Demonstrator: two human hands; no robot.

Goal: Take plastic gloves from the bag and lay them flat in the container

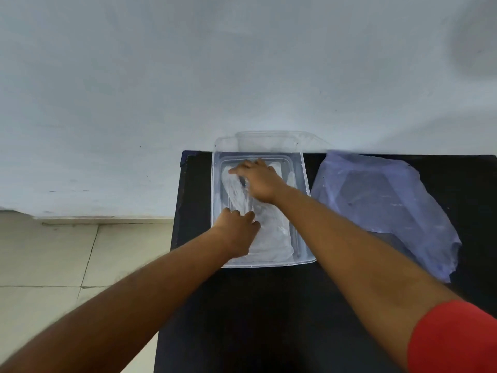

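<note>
A clear plastic container [303,181] stands on the black table [269,305] near its far left corner. Thin clear plastic gloves [271,232] lie spread inside it. My left hand [238,232] presses down on the near part of the gloves, fingers spread to the right. My right hand [258,181] lies flat on the far part of the gloves, fingers pointing left. Neither hand grips anything. To the right of the container the bluish plastic bag [384,208] lies flat on the table.
A pale wall rises directly behind the table. Another clear box or lid [271,140] stands behind the container against the wall. Tiled floor [48,251] shows to the left of the table's edge.
</note>
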